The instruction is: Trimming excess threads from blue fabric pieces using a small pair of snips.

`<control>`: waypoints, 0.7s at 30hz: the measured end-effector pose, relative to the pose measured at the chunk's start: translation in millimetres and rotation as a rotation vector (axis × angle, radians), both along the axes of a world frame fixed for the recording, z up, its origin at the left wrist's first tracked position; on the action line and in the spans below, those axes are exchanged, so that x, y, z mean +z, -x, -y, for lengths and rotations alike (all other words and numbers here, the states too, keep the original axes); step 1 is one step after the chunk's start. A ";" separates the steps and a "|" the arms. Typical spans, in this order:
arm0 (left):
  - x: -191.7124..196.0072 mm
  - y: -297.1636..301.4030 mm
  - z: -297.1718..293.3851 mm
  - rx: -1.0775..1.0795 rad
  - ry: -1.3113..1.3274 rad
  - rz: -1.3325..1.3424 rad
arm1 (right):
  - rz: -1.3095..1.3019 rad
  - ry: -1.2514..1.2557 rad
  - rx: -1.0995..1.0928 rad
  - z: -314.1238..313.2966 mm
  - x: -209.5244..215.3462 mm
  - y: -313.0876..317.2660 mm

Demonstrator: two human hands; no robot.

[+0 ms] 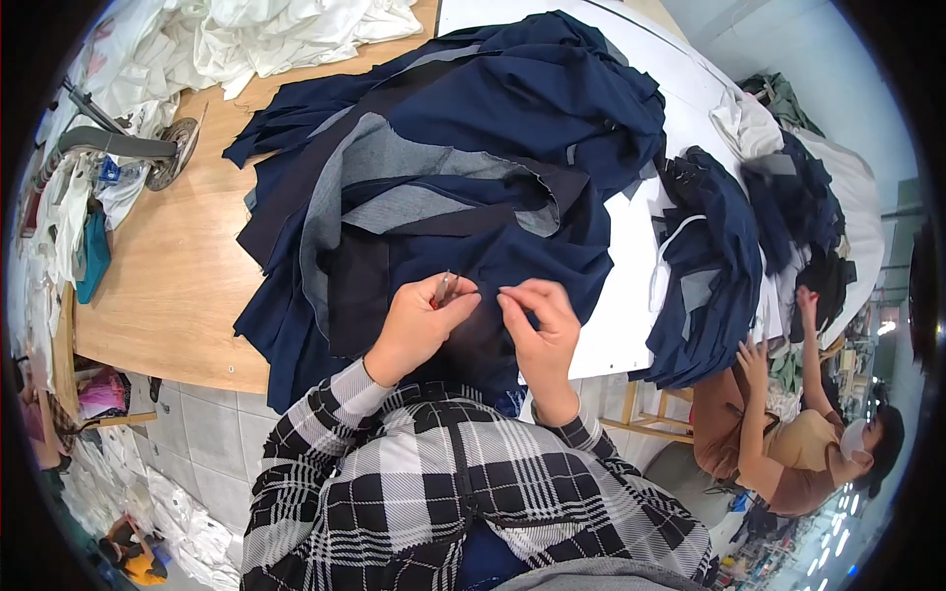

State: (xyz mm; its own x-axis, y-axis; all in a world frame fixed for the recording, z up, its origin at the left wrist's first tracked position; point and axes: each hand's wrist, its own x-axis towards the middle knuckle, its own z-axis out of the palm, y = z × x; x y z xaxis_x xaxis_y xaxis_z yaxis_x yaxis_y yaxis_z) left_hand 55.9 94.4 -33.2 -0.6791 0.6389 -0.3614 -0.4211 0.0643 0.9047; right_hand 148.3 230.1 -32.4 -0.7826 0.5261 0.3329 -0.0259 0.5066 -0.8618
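Note:
My left hand (419,325) is closed around a small metal snipping tool (445,288), its tips pointing up at the dark fabric. My right hand (537,320) pinches the navy fabric piece (483,261) right beside it, fingers pressed together on the cloth. Both hands rest on a big heap of navy blue and grey cut fabric pieces (463,138) spread over a wooden table (168,286). My forearms wear black-and-white checked sleeves.
White cloth (286,34) is piled at the table's far left, by a grey metal machine part (118,143). A white board (631,305) lies under the fabric at right. Another navy stack (709,276) sits there, where a seated person (788,433) reaches up to it. Tiled floor lies below left.

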 end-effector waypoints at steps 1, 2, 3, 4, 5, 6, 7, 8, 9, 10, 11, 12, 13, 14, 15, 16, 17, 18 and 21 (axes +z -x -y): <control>-4.6 -4.0 -3.6 0.027 -0.075 -0.142 | 0.093 0.269 0.080 2.3 3.0 -1.3; -8.0 -7.8 -5.3 0.056 -0.149 -0.284 | 0.093 0.267 0.078 5.0 2.3 -1.6; -10.3 -11.5 -4.5 0.044 -0.168 -0.263 | 0.093 0.670 0.084 8.3 1.1 -1.2; -8.4 -10.3 -1.6 -0.037 -0.068 -0.409 | 0.089 1.075 0.090 9.7 0.3 -0.4; -5.2 -9.0 1.8 -0.117 0.033 -0.555 | 0.075 1.190 0.084 10.2 3.5 1.2; -2.5 -12.2 1.7 -0.097 0.006 -0.618 | 0.075 1.189 0.085 7.9 0.5 0.3; -1.9 -15.5 1.4 -0.075 -0.024 -0.715 | 0.073 1.254 0.071 5.0 -4.9 -1.5; -1.5 -18.6 1.8 -0.053 -0.055 -0.812 | 0.070 1.319 0.057 3.4 -8.7 -3.0; 0.4 -21.9 4.0 -0.085 -0.017 -0.868 | 0.069 1.317 0.058 3.3 -11.3 -4.5; 3.4 -24.3 5.7 -0.123 0.021 -0.906 | 0.046 1.327 0.068 3.4 -13.0 -4.9; 6.6 -26.2 7.3 -0.162 0.060 -0.943 | 0.022 1.337 0.077 3.8 -13.7 -5.3; 8.6 -27.7 8.7 -0.208 0.092 -0.952 | 0.020 1.335 0.081 4.4 -13.0 -5.9; 8.5 -28.2 9.6 -0.204 0.092 -0.958 | 0.022 1.345 0.044 6.3 -11.6 -5.5; 7.6 -28.7 9.6 -0.187 0.069 -0.942 | 0.023 1.354 0.007 7.8 -10.2 -5.0; 5.7 -28.6 9.6 -0.170 0.045 -0.927 | 0.019 1.351 0.013 8.5 -9.0 -4.7; 1.9 -25.7 7.0 -0.103 -0.031 -0.973 | 0.025 1.321 0.054 8.3 -7.5 -6.0; -0.7 -22.6 8.7 -0.100 -0.033 -0.977 | 0.030 1.290 0.094 8.4 -6.5 -7.2; -2.7 -18.6 11.3 -0.166 -0.057 -0.805 | 0.028 1.285 0.097 8.7 -7.0 -8.3; 10.6 -20.0 14.9 -0.192 -0.139 -0.104 | 0.028 1.177 0.087 8.5 -10.6 -16.3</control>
